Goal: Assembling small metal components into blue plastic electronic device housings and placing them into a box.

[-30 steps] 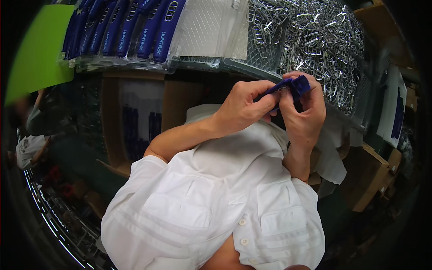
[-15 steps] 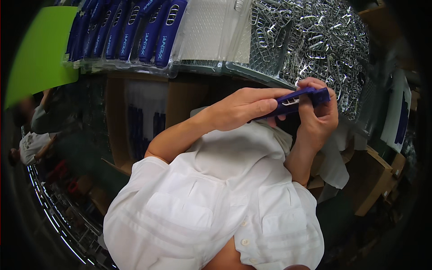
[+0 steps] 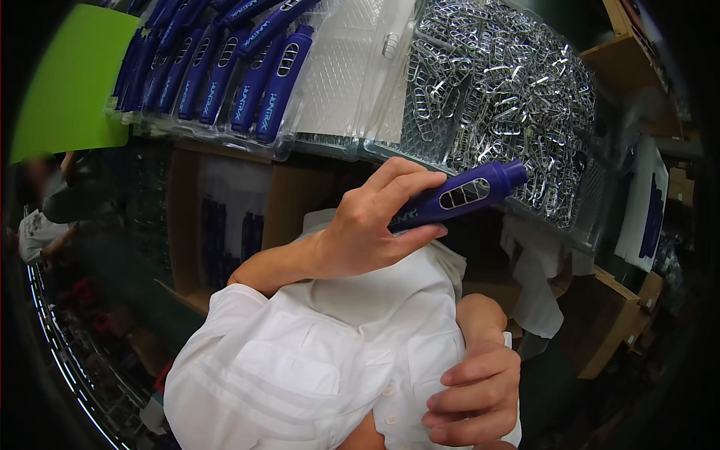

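My left hand (image 3: 360, 225) is closed around the lower end of a blue plastic handle (image 3: 491, 180), thumb on the near side and fingers on the far side. The handle points up and to the right, and a chrome slotted insert (image 3: 465, 195) fills its oval window. Close to my chest at the lower right is my right hand (image 3: 476, 390), fingers loosely bent and apart. I see nothing in it, though its palm is hidden. Beyond the held handle lies a heap of loose chrome slotted inserts (image 3: 517, 97) in a clear plastic tray.
Several blue handles with chrome inserts (image 3: 281, 86) fill a clear tray at the far left, beside a green sheet (image 3: 75, 82). A cardboard box (image 3: 184, 225) with more blue parts stands below. Another person's arm (image 3: 56, 236) shows at far left. White sheeting (image 3: 536, 277) hangs at right.
My right hand has let go of the handle and drawn back toward my chest. The left hand has turned the handle so its window faces up.
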Available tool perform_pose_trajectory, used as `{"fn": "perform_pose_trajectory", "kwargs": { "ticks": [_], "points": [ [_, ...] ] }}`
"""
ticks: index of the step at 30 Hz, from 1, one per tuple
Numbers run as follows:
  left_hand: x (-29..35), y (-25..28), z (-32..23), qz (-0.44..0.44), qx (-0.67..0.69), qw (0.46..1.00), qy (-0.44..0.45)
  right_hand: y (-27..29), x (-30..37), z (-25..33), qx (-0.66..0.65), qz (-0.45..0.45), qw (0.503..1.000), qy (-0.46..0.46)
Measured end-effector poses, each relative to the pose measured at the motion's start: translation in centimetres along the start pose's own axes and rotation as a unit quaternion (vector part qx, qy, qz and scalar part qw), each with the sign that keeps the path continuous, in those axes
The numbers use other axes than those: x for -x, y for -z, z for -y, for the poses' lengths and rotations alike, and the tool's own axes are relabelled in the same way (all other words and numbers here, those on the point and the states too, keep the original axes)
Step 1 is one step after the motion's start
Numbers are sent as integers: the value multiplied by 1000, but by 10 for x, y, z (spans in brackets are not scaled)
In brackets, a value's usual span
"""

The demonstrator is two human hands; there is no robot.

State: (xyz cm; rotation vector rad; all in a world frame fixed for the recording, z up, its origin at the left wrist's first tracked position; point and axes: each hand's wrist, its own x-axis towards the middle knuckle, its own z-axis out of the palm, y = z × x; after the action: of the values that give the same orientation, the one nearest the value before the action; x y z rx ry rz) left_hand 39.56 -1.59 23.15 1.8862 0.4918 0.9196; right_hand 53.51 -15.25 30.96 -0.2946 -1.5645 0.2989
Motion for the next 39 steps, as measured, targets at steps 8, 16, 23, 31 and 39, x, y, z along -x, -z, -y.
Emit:
{"fn": "perform_pose_trajectory", "kwargs": {
  "ticks": [8,16,23,31,39],
  "points": [
    [4,2,-2,-17,-35,999,2,4,12,4,47,18,999,-15],
    [0,3,-3,-14,-58,998,21,27,44,27,117,-3,981,-154],
    [-28,25,-13,26,-58,997,35,51,54,7,190,-48,970,-147],
    [-239,94,-5,-1,-360,924,-126,87,78,3,315,-103,914,-234],
    [-341,81,15,-68,-342,920,-179,103,83,5,431,-154,832,-315]
  ]
}}
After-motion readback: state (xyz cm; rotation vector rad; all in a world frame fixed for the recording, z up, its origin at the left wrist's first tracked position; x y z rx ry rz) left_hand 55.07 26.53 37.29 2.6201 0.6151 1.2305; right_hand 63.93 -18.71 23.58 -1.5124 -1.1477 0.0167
